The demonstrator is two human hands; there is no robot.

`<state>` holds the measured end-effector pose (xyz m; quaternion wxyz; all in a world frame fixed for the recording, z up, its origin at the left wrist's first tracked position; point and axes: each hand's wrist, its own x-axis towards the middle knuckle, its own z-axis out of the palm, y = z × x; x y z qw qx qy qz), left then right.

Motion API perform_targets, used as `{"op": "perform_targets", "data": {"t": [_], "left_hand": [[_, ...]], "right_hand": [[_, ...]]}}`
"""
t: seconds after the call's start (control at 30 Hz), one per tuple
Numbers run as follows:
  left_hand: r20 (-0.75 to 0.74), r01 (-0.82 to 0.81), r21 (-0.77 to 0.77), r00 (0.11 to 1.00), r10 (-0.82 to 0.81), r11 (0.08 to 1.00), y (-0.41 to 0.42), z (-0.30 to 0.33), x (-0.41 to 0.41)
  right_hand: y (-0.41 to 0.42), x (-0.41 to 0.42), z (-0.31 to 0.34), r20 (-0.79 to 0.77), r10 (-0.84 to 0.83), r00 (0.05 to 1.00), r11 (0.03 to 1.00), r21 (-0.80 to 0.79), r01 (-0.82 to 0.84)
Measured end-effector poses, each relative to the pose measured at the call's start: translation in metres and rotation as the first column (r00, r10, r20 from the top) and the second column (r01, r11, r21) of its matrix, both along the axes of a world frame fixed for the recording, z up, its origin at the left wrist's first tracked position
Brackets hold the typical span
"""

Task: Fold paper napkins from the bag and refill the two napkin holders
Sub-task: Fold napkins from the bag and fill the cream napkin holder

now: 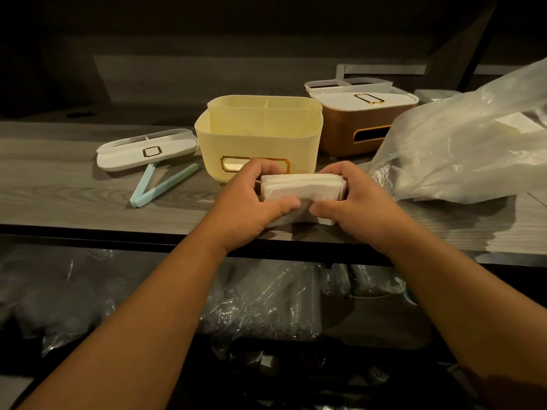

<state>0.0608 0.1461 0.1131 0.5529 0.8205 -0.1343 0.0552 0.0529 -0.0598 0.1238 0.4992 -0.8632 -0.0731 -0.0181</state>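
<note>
Nearest, below the worktop edge: clear plastic packs (266,300) on a dark lower shelf, contents hard to make out.

At the front edge of the grey wood-grain worktop (59,202): a stack of folded white napkins (302,187), standing on edge, gripped from both ends. Left hand (251,199) curled round the left end, thumb pressed on the near face, fingers over the far side; a narrow grip, closed on the stack. Right hand (355,199) curled round the right end likewise, thumb on the near face close to the left thumb.

Left of the hands: a pale blue bag clip (159,184) lying open in a V. Just beyond it, touching its tips: a white lid (145,149) with a gold frame, lying flat.

Right of the hands: a crumpled clear plastic bag (461,146), lying on the worktop.

Directly behind the napkins: a cream napkin holder (257,137), lid off, gold-framed slot facing forward, partly hidden by the left hand's fingers.

Farther back and right: a brown napkin holder (355,125), white lid on, dark slot at the front, standing just beside the cream one.
</note>
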Motion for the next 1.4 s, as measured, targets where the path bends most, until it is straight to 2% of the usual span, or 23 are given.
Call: {"op": "perform_targets", "data": {"t": [0.13,0.2,0.27,0.3,0.37,0.4,0.53,0.6,0.73,0.8,0.87,0.97,1.0,1.1,1.2,1.27,1.33,1.4], "left_hand": [[0.035,-0.03,0.072,0.999,0.027,0.997,-0.007,0.005,-0.002],[0.02,-0.038,0.01,0.999,0.038,0.999,-0.007,0.015,-0.005],[-0.01,-0.03,-0.113,1.0,0.029,0.993,-0.005,0.034,-0.003],[-0.033,-0.014,-0.177,0.999,0.009,0.984,-0.003,0.046,-0.001],[-0.084,0.039,-0.242,0.995,-0.061,0.969,0.004,0.078,0.003],[-0.104,0.053,-0.203,0.992,-0.075,0.978,0.008,0.096,0.007],[-0.132,-0.019,0.124,0.991,0.036,0.992,0.022,0.153,0.033],[-0.16,-0.079,0.209,0.98,0.114,0.975,0.02,0.159,0.049],[-0.23,-0.242,0.129,0.936,0.267,0.962,0.02,0.145,0.071],[-0.22,-0.307,0.062,0.924,0.313,0.95,0.023,0.137,0.077],[-0.174,-0.335,0.007,0.928,0.331,0.942,0.028,0.132,0.082],[-0.103,-0.337,0.005,0.936,0.336,0.942,0.031,0.128,0.086],[-0.087,-0.334,0.039,0.938,0.336,0.942,0.031,0.127,0.088],[-0.029,-0.341,0.244,0.933,0.358,0.908,0.03,0.126,0.095],[0.041,-0.364,0.452,0.921,0.389,0.814,0.037,0.126,0.102],[0.115,-0.377,0.567,0.917,0.383,0.732,0.042,0.126,0.105],[0.177,-0.39,0.636,0.914,0.366,0.666,0.046,0.124,0.107],[0.183,-0.383,0.664,0.916,0.357,0.642,0.048,0.121,0.108]], "right_hand": [[0.001,-0.004,0.001,0.035,-0.015,0.999,0.999,0.034,0.013],[0.002,-0.005,0.013,0.032,-0.026,0.999,0.976,0.216,0.018],[0.003,0.0,0.035,0.041,-0.027,0.999,0.914,0.405,0.008],[0.005,0.004,0.048,0.06,-0.034,0.998,0.899,0.439,0.004],[0.011,0.017,0.077,0.138,-0.057,0.989,0.926,0.377,0.001],[0.016,0.025,0.091,0.176,-0.063,0.982,0.95,0.313,0.005],[0.043,0.064,0.131,0.196,-0.028,0.98,0.995,0.095,0.01],[0.057,0.084,0.136,0.194,-0.078,0.978,0.997,0.038,0.072],[0.073,0.108,0.126,0.095,-0.185,0.978,0.98,-0.05,0.19],[0.077,0.11,0.12,-0.015,-0.172,0.985,0.982,-0.084,0.17],[0.083,0.11,0.118,-0.13,-0.098,0.987,0.988,-0.129,0.082],[0.093,0.11,0.119,-0.282,-0.046,0.958,0.999,-0.006,0.046],[0.096,0.11,0.119,-0.3,-0.05,0.952,0.998,0.02,0.058],[0.102,0.114,0.115,-0.296,-0.069,0.953,0.996,-0.067,0.051],[0.104,0.116,0.111,-0.281,-0.068,0.957,0.985,-0.174,0.018],[0.104,0.115,0.11,-0.246,-0.06,0.967,0.945,-0.327,-0.024],[0.105,0.115,0.109,-0.232,-0.017,0.972,0.898,-0.432,-0.087],[0.11,0.115,0.106,-0.255,0.018,0.967,0.861,-0.488,-0.145]]}}
